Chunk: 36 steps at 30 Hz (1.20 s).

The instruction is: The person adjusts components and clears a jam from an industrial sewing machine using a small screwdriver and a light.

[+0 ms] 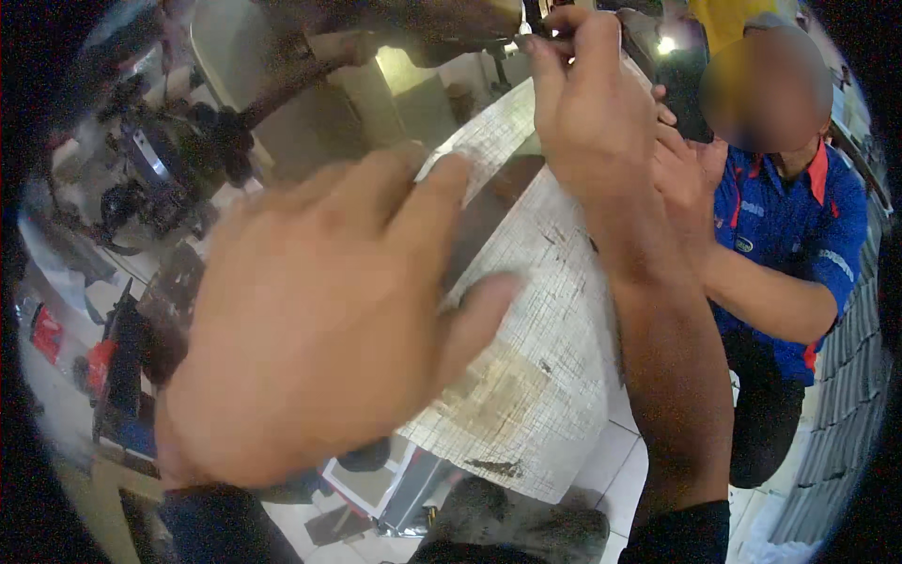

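Observation:
My left hand [315, 320] is large and motion-smeared in front of a big whitish panel [554, 310]. Its thumb stands apart from the fingers, and nothing shows in its grasp. The panel has a fine crosshatched surface with scuffs and a tan stain; a dark brown strip [498, 197] runs across it beside my left fingers. At the top, above the panel's far end, my right hand [592, 94] is raised with thumb and fingers pinched together by a dark part [451, 33]. Whatever lies between those fingertips is too small to make out.
A co-worker in a blue shirt [789, 235] with red trim is close on the right, hands beside my right wrist, near a dark phone [684, 89] with a bright light. Blurred dark machine parts [141, 179] crowd the left. A tray-like box [381, 489] stands on the tiled floor below.

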Each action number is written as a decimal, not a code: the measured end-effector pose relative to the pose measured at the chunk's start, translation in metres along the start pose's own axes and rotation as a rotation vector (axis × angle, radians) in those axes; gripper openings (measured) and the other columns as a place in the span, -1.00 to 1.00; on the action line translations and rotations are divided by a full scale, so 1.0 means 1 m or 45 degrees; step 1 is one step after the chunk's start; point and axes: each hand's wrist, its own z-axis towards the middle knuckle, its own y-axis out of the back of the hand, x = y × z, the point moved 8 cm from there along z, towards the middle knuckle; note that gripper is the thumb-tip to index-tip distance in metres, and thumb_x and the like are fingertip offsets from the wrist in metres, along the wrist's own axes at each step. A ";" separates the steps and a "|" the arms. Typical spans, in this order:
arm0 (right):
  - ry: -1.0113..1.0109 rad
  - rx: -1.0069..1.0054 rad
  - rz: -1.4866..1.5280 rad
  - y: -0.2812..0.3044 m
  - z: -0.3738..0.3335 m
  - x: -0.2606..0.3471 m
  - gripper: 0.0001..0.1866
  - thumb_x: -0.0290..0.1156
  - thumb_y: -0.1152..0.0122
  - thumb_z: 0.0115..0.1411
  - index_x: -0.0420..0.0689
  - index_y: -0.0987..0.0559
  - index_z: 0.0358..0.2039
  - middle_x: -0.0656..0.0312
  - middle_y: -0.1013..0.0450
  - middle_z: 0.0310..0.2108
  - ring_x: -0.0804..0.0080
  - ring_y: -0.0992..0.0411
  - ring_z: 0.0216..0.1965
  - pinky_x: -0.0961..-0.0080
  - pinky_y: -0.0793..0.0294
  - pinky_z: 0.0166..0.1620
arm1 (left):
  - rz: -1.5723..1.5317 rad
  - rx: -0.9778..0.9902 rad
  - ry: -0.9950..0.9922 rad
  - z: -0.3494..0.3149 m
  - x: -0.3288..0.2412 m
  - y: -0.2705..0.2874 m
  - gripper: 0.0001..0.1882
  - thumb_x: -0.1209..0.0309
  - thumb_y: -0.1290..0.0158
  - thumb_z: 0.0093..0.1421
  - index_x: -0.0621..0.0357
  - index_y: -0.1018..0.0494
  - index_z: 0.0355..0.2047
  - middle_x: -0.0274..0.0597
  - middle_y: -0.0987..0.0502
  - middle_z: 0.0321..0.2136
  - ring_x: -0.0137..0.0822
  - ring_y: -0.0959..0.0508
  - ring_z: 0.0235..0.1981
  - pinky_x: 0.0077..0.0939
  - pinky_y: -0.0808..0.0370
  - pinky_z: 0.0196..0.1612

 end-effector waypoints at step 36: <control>-0.123 0.086 0.080 -0.014 -0.006 -0.005 -0.71 -0.21 -0.10 0.28 -0.16 -0.42 -0.14 -0.01 -0.53 -0.41 -0.03 -0.52 -0.38 0.15 -0.46 -0.31 | -0.327 -0.365 -0.034 -0.013 0.005 0.001 -0.57 0.40 -0.16 -0.03 0.43 -0.47 -0.15 0.19 -0.54 -0.23 0.09 -0.59 -0.26 -0.30 -0.52 -0.18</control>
